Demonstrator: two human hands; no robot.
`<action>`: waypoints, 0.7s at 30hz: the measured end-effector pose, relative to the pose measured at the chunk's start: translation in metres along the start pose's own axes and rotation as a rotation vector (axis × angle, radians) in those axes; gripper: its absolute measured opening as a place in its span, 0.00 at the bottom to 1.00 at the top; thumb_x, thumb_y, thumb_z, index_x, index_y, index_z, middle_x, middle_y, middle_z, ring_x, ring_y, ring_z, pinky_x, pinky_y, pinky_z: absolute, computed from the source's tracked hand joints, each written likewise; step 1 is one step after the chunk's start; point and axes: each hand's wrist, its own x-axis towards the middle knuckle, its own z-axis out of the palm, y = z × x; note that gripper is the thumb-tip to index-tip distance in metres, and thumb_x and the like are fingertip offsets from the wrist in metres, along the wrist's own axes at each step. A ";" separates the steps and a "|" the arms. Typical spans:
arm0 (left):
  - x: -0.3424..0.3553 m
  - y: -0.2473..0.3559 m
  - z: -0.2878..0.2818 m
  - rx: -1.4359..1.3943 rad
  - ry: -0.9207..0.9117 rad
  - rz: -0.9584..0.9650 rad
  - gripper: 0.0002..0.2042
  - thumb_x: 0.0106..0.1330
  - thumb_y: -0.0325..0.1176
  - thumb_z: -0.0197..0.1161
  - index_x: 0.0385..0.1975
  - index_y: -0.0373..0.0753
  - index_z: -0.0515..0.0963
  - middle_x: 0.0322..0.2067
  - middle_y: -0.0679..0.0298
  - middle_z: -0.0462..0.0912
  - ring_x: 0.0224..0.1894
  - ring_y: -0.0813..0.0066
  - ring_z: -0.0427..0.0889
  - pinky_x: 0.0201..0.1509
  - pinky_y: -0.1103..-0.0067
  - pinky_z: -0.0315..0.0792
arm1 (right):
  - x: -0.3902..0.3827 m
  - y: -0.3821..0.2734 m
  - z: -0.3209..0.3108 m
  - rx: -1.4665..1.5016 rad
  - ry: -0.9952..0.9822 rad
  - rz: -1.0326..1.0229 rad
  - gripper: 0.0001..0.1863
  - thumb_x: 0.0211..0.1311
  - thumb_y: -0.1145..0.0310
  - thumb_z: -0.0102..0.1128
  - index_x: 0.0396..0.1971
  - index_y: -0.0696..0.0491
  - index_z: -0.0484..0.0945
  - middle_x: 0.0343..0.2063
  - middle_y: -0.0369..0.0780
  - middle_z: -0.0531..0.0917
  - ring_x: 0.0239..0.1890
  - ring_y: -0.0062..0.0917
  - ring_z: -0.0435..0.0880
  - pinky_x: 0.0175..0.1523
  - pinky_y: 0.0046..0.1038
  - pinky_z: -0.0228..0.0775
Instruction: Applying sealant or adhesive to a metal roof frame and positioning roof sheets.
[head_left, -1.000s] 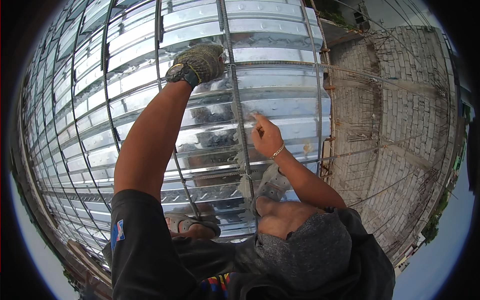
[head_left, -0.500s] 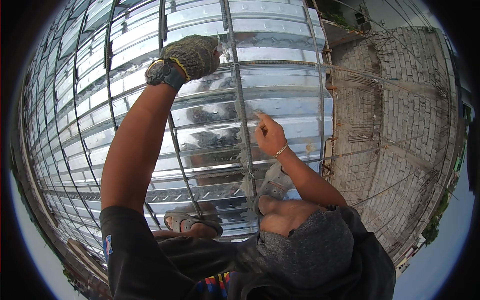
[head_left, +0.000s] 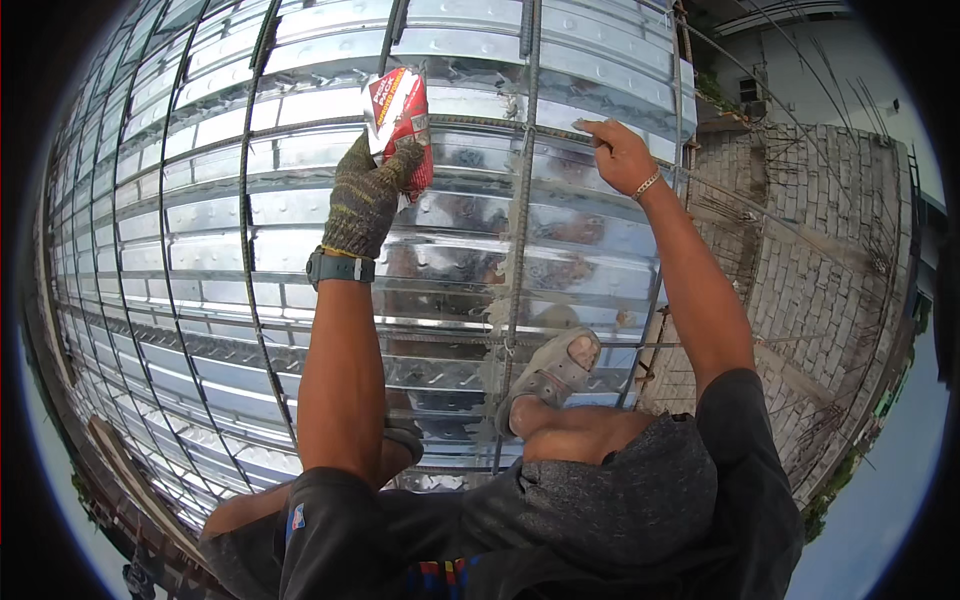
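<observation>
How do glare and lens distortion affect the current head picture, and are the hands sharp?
Head view: bright glare streaks the ridged metal decking, with darker reflections mid-frame; head view: steel bars bow near the rim, corners black; head view: gloved left hand, red-and-white packet and bare right hand look fairly sharp.

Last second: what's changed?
The left hand in a dark, yellow-flecked knit glove has drawn back and left from a crossing in the ribbed steel rebar grid; it now grips a red-and-white packet not visible before. The bare right hand has moved forward; rebar contact unclear. Unchanged: the grid over shiny corrugated metal decking.
</observation>
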 end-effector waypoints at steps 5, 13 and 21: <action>-0.064 -0.029 -0.020 -0.170 0.102 -0.182 0.18 0.57 0.35 0.62 0.45 0.33 0.71 0.33 0.62 0.79 0.33 0.79 0.77 0.37 0.82 0.71 | 0.057 0.018 0.007 -0.401 -0.518 -0.166 0.30 0.46 0.80 0.40 0.53 0.43 0.68 0.26 0.43 0.69 0.30 0.38 0.69 0.38 0.35 0.64; -0.121 -0.041 -0.043 -0.146 0.150 -0.251 0.19 0.58 0.35 0.61 0.47 0.32 0.70 0.37 0.62 0.79 0.37 0.78 0.76 0.41 0.80 0.70 | 0.099 0.017 0.018 -0.796 -0.874 -0.368 0.36 0.48 0.75 0.46 0.59 0.31 0.56 0.36 0.42 0.71 0.34 0.37 0.76 0.39 0.34 0.72; -0.130 -0.034 -0.043 -0.248 0.184 -0.316 0.21 0.56 0.35 0.63 0.47 0.32 0.70 0.38 0.62 0.78 0.38 0.79 0.75 0.43 0.80 0.70 | 0.101 0.004 0.019 -0.966 -0.950 -0.454 0.38 0.48 0.75 0.46 0.60 0.27 0.54 0.35 0.43 0.72 0.30 0.37 0.78 0.33 0.35 0.73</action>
